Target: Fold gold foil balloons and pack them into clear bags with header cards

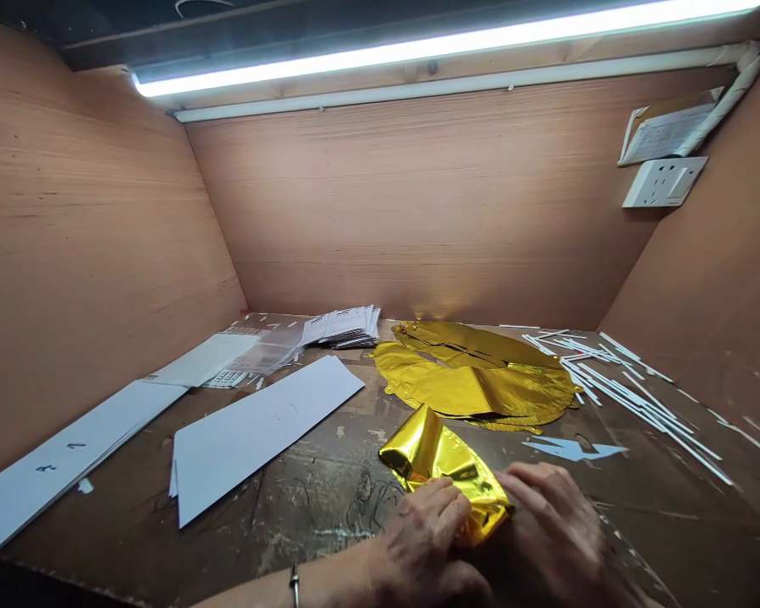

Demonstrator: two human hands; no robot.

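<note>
Left hand (421,534): fingers curled and clamped over the lower end of a rolled, shiny gold foil balloon (440,467), with a thin metal bangle (295,587) on the wrist.

Right hand (561,528): fingers together and slightly curved, their tips (505,480) at the foil's right edge; whether they grip it cannot be told.

Foil's position: between the hands, close in front of the person, reaching away from the left hand.

Long axis: runs slantwise from lower right to upper left, with the tight roll at the upper-left end; the left hand is nearer that roll.

Bench: a scarred, dark wooden workbench (317,515) lies beneath.

Beyond the hands: a flat pile of gold foil balloons (475,380), thin white plastic sticks (639,405), long white card sheets (263,431), and printed paper leaflets (340,325).
</note>
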